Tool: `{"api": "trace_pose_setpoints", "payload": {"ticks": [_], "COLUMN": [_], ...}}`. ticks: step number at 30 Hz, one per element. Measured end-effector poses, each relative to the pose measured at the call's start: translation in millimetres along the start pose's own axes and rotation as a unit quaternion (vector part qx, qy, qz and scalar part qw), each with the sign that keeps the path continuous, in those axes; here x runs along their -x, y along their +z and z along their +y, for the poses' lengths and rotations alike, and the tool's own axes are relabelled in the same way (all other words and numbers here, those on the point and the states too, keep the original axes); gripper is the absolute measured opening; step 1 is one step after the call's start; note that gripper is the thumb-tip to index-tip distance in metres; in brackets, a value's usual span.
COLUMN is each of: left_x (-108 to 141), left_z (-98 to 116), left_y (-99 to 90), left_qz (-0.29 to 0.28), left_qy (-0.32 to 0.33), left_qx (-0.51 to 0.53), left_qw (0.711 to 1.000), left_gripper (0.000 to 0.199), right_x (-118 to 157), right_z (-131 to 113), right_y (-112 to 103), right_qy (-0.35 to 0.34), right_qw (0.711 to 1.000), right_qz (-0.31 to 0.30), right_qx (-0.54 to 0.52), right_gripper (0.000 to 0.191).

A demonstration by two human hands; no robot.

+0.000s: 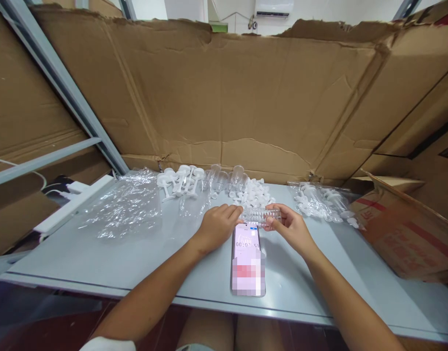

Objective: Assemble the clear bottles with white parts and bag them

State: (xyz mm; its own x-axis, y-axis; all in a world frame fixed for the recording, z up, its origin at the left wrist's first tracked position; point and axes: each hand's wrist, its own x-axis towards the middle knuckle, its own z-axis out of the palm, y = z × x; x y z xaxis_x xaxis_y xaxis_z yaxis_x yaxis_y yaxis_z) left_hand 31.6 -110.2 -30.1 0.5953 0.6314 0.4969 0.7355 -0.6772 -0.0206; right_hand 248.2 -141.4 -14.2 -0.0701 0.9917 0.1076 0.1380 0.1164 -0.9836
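Note:
A clear ribbed plastic tube [258, 215] lies sideways between my hands, just above the top end of a phone [248, 258] showing a timer. My right hand [288, 225] is closed on the tube's right end, thumb in front and fingers behind. My left hand [218, 225] has its fingers pressed together at the tube's left end; whatever they pinch is hidden. Behind the tube sits a heap of small white plastic parts [255, 192]. Several clear tubes [236, 178] stand and lean to the left of that heap.
White plunger-like pieces [183, 179] and crumpled clear bags [132, 204] lie on the grey table [136, 265] at left. Bagged white parts [315, 202] and a cardboard box [407, 229] are at right. A white power strip [73, 202] runs along the left edge; cardboard [246, 97] walls the back.

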Motion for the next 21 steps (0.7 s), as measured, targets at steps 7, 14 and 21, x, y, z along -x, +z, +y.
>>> {"api": "trace_pose_setpoints", "payload": {"ticks": [7, 14, 21], "left_x": [-4, -4, -9], "left_z": [9, 12, 1], "left_y": [2.8, 1.1, -8.5], "left_qz": [0.018, -0.014, -0.013], "left_qy": [-0.026, -0.047, -0.014], "left_qx": [0.046, 0.182, 0.111], "left_qw": [0.998, 0.982, 0.994], "left_gripper": [0.029, 0.025, 0.030], "right_x": [-3, 1, 0], "right_z": [-5, 3, 6], "right_y": [1, 17, 19], "right_qy": [0.039, 0.037, 0.036], "right_qw": [0.995, 0.988, 0.994], "right_qz": [0.020, -0.112, -0.032], "right_qx": [-0.089, -0.104, -0.093], "right_gripper": [0.032, 0.041, 0.035]}}
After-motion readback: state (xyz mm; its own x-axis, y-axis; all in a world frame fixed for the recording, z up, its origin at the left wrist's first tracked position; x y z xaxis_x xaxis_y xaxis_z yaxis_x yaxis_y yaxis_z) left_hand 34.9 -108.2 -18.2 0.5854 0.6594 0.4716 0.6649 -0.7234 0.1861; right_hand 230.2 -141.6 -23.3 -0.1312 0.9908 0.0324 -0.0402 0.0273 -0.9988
